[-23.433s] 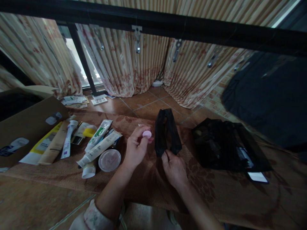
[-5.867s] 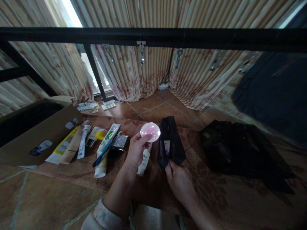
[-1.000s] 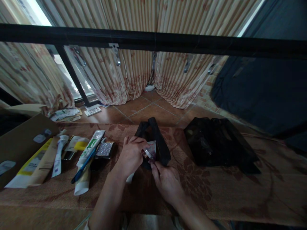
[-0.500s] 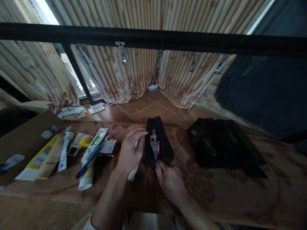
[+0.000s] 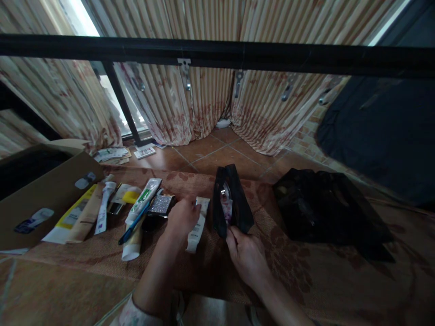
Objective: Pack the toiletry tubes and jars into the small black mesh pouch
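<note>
A small black mesh pouch [image 5: 238, 203] stands open on the brown patterned mat [image 5: 306, 276], with pink and white items [image 5: 226, 206] showing inside it. My right hand [image 5: 246, 256] pinches the pouch's near edge and holds it up. My left hand [image 5: 181, 217] is to the left of the pouch, its fingers curled over the upper end of a white tube [image 5: 196, 226] that lies on the mat. Just left of that hand are a glittery silver compact [image 5: 161, 203] and a blue pen [image 5: 133, 222].
Several tubes and a yellow box [image 5: 71, 215] lie in a row by an open cardboard box [image 5: 44, 190] at the left. A larger black bag [image 5: 322, 208] lies at the right. A black bar [image 5: 217, 50] crosses overhead, with curtains behind and papers [image 5: 112, 154] on the tiled floor.
My left hand has left the pouch's mouth and moved left and down onto the white tube. The right hand keeps hold of the pouch, which now holds the pink item.
</note>
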A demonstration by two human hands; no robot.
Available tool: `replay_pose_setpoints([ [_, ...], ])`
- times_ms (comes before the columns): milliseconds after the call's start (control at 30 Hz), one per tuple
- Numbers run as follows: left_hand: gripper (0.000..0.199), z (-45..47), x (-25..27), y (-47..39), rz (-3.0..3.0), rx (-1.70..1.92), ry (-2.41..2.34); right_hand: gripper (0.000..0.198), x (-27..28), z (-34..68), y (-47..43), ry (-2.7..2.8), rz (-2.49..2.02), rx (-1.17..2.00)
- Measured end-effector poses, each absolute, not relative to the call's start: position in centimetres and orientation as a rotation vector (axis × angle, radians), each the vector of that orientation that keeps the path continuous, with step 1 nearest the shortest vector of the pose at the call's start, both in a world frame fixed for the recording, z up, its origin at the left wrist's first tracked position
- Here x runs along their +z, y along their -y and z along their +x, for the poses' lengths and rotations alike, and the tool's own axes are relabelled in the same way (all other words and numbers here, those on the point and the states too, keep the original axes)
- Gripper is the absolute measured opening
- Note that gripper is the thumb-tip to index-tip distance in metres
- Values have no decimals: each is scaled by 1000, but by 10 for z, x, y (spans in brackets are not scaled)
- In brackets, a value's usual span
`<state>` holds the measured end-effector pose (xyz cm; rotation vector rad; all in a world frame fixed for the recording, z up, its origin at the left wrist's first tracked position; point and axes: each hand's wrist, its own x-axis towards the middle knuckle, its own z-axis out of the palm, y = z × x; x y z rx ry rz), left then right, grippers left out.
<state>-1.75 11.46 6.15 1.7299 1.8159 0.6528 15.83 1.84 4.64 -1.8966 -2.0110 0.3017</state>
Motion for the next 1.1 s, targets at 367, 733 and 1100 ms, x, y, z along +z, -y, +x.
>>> replay_pose_setpoints([
  [367,57,-8,54,-101,1884,98,-1905,42,45,158,-18,2020,-1893,299],
  [733,35,-5,53,-103,1933,-62,-1906,39,43,159,-18,2021,-1869,270],
  [1100,31,-7,70,-115,1770,371,-2075,39,43,158,-18,2026,-1860,257],
])
